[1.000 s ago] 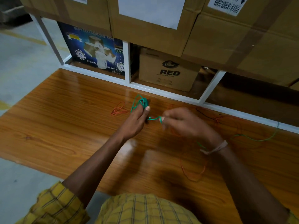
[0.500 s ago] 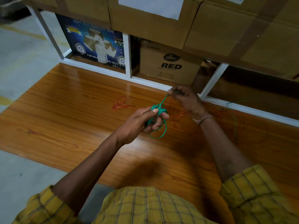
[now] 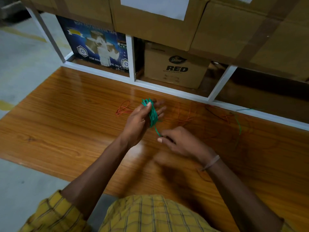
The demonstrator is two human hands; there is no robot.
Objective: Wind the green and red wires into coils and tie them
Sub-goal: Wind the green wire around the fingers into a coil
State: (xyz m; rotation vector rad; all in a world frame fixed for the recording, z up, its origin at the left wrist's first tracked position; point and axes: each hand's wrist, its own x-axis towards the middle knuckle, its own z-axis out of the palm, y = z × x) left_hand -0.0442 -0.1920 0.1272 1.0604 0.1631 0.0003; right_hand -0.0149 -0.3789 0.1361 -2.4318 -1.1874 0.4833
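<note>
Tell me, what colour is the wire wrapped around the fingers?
Green. The green wire is looped around the left hand, seen in the head view.

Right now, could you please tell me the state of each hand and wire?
Left hand: holds green coil.
Green coil: wound around left fingers, untied.
Right hand: pinches the coil's green tail.
Red wire: loose on the board, uncoiled.

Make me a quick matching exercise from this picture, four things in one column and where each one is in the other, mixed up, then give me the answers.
Things:
1. green wire coil
2. small red wire loop
3. RED carton
4. right hand

Places:
A. on the shelf behind the board
B. wound around the left hand
C. pinching the green strand below the coil
D. lying on the wooden board, left of the hands

Pairs: 1-B, 2-D, 3-A, 4-C
</note>
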